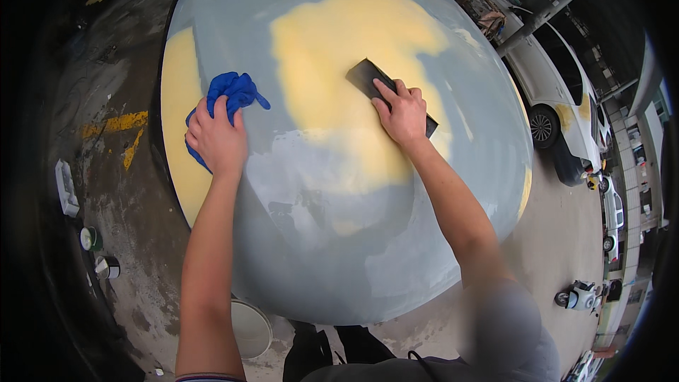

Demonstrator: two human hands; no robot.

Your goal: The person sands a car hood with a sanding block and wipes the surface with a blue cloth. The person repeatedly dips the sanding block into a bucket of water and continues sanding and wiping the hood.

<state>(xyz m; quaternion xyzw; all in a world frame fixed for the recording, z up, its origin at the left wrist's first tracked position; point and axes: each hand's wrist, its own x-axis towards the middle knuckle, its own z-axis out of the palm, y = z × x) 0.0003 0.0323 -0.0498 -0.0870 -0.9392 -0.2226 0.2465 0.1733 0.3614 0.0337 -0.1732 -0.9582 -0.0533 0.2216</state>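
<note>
A car hood (332,262) with grey primer and broad patches of yellow filler spreads out before me. On its left side my left hand (216,136) is closed over a crumpled blue cloth (232,90) that lies against the surface. My right hand (405,112) grips a long dark sanding block (368,74), laid flat and slanted on the large yellow patch. Pale, wet-looking streaks show on the hood between my two arms. The underside of the block is hidden.
Below the hood's front edge stands a round white bucket (250,329). Small cans (107,267) and a white tray (67,187) sit on the floor at left. To the right are a white car (559,78) with yellow patches and a parked scooter (580,296).
</note>
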